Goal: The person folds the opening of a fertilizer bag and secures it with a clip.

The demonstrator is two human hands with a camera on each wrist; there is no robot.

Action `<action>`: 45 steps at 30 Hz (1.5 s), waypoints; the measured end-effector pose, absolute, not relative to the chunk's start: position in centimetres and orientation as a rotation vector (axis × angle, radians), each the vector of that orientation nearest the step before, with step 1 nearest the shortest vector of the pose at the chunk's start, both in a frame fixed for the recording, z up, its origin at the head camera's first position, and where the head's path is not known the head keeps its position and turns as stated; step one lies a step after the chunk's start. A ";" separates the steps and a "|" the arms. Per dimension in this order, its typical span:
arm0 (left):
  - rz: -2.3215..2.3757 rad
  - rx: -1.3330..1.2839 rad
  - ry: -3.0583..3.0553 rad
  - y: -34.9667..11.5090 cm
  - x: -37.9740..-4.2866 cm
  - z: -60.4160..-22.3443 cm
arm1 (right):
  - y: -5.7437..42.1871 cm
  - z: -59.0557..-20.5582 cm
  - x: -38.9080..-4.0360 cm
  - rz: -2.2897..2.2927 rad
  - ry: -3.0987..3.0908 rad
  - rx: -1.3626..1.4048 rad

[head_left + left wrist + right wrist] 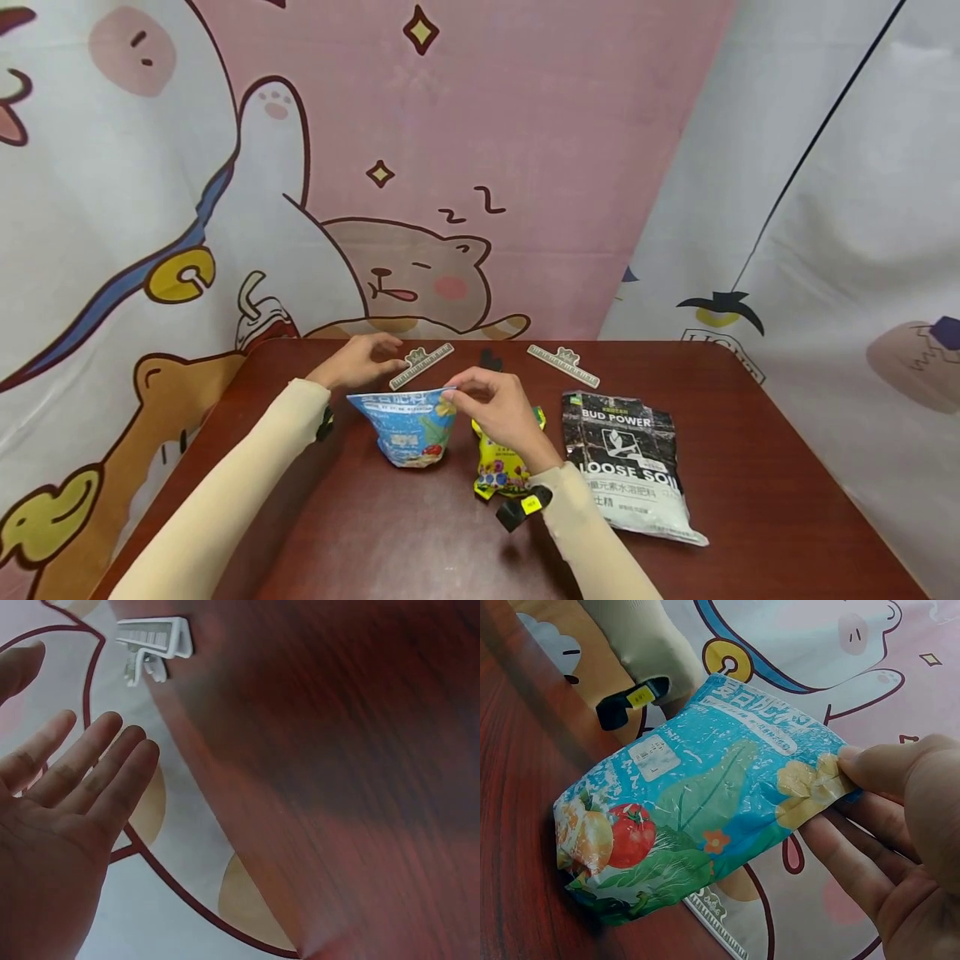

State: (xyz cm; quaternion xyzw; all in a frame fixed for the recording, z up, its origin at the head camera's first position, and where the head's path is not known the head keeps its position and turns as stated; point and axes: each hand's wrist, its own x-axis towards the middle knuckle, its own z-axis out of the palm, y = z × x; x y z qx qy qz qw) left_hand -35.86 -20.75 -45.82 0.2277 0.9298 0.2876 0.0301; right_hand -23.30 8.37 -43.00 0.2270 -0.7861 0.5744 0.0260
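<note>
The thumb and fingers of the right hand [501,410] pinch the upper right corner of the blue bag [412,433], the thumb on its printed front and the fingers behind. The bag hangs down and leftward from that grip, its wide top edge uppermost and its vegetable print low; whether its base touches the table [420,533] is hard to tell. The left hand [363,362] holds nothing: its fingers are extended and loosely spread, just beyond the bag's left side and apart from it. Near those fingertips, with a gap between, lies the left clip [422,367], patterned like piano keys. Below the right hand and partly hidden by it is the yellow packet [498,471], to the right of the blue bag. Farther right, the black-and-white bag [626,458] lies flat. The right clip [564,365] rests at the far side, beyond that bag. Behind the table's far edge hangs a cartoon-printed cloth [555,167].
</note>
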 end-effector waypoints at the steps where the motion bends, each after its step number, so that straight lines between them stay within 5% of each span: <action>1: 0.863 0.704 2.863 -20.6 -36.0 -45.8 | 8.4 -43.0 -23.3 1.772 -2.430 0.704; 25: 0.516 0.815 2.865 -17.8 -40.6 -46.8 | 8.4 -43.1 -23.2 1.734 -2.422 0.712; 45: 0.621 0.752 2.902 -16.2 -40.4 -47.3 | 8.3 -43.1 -23.2 1.723 -2.442 0.701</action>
